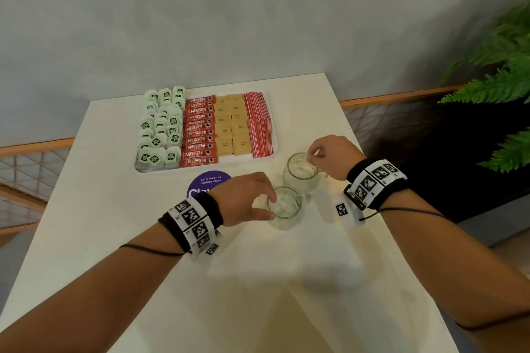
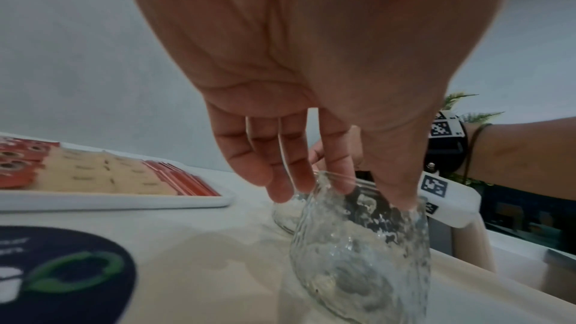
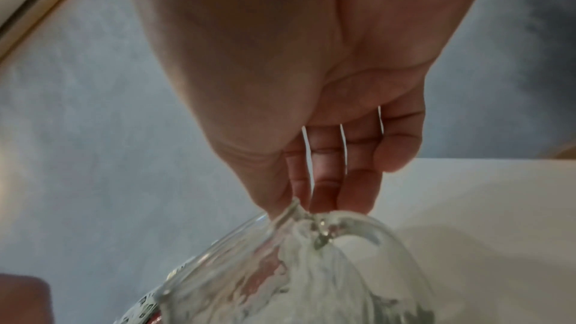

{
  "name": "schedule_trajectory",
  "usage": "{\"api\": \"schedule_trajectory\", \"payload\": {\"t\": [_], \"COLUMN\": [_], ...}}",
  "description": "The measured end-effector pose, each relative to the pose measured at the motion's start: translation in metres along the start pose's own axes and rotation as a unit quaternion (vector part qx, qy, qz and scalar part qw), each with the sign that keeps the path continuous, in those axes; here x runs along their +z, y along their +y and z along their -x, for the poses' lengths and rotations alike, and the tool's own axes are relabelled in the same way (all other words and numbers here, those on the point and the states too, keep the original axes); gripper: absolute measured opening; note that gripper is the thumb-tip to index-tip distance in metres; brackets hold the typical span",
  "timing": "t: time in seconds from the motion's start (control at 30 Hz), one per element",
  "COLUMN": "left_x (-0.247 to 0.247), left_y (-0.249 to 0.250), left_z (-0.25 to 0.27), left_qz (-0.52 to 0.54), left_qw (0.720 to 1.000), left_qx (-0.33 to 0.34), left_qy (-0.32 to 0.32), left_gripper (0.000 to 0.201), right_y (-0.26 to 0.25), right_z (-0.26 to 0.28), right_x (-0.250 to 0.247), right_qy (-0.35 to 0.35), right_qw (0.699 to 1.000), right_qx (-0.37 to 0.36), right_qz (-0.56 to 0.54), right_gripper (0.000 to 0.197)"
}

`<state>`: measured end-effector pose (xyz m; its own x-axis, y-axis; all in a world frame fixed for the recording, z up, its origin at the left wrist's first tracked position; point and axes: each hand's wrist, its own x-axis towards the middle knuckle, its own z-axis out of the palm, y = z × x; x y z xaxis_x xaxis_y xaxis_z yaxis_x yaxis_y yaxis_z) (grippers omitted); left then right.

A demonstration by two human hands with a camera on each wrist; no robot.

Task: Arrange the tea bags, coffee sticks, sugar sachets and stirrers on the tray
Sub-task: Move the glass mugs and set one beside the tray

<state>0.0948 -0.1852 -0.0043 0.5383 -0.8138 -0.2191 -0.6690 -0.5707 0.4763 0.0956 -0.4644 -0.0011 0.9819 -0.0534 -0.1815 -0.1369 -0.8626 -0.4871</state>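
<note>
A white tray [image 1: 274, 135] at the table's far side holds green tea bags [image 1: 160, 129], red coffee sticks [image 1: 199, 130], tan sugar sachets [image 1: 232, 126] and red-striped stirrers [image 1: 261, 126] in neat columns. Two clear glass mugs stand in front of it. My left hand [image 1: 268, 205] grips the rim of the near glass mug [image 1: 286, 218], thumb and fingers on opposite sides, as the left wrist view shows at the near glass mug [image 2: 364, 255]. My right hand [image 1: 312, 153] pinches the rim of the far glass mug [image 1: 299, 178], by its handle in the right wrist view [image 3: 311, 267].
A round purple sticker [image 1: 209, 182] lies on the white table [image 1: 100, 209] between tray and mugs. A wooden railing [image 1: 401, 96] runs behind the table, and green fern leaves [image 1: 499, 77] hang at the right. A grey wall stands beyond.
</note>
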Motion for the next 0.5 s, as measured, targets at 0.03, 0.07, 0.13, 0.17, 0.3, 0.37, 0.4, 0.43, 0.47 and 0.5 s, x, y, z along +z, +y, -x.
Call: {"api": "schedule_trajectory", "payload": {"t": [0.03,0.07,0.13,0.17,0.3,0.37,0.4,0.43,0.47,0.5], "left_x": [-0.003,-0.005,-0.010,-0.014,-0.032,-0.041,-0.045,-0.048,-0.051,-0.054], "left_y": [-0.005,-0.010,-0.018,-0.020,-0.028,-0.032,-0.035,-0.038,-0.041,-0.044], "left_z": [0.000,-0.001,-0.003,-0.005,-0.018,-0.027,-0.033,-0.040,-0.046,-0.053], "left_qz": [0.002,0.004,0.003,0.003,0.021,0.023,0.023,0.017,0.009,0.002], "left_qw": [1.000,1.000,1.000,1.000,0.998,0.997,0.997,0.997,0.997,0.997], "left_qx": [-0.006,-0.012,-0.019,-0.021,-0.021,-0.023,-0.026,-0.030,-0.035,-0.041], "left_qy": [0.004,0.008,0.016,0.022,0.060,0.069,0.071,0.070,0.065,0.059], "left_gripper": [0.034,0.034,0.034,0.035,0.036,0.031,0.029,0.029,0.029,0.030], "right_y": [-0.001,-0.002,-0.003,-0.001,0.020,0.028,0.030,0.030,0.030,0.030], "right_z": [-0.004,-0.007,-0.012,-0.014,-0.015,-0.013,-0.011,-0.011,-0.010,-0.012], "right_x": [0.002,0.003,0.001,0.000,-0.006,-0.004,-0.002,0.002,0.006,0.009], "right_qy": [0.004,0.006,0.009,0.012,0.005,-0.039,-0.066,-0.086,-0.091,-0.088], "right_qw": [1.000,0.999,0.997,0.997,0.997,0.997,0.997,0.996,0.995,0.996], "right_qx": [0.001,0.002,-0.003,-0.008,-0.012,-0.019,-0.023,-0.023,-0.022,-0.018], "right_qz": [-0.019,-0.042,-0.074,-0.078,-0.079,-0.060,-0.045,-0.028,-0.017,-0.018], "right_gripper": [0.016,0.016,0.016,0.017,0.022,0.026,0.026,0.026,0.026,0.024]}}
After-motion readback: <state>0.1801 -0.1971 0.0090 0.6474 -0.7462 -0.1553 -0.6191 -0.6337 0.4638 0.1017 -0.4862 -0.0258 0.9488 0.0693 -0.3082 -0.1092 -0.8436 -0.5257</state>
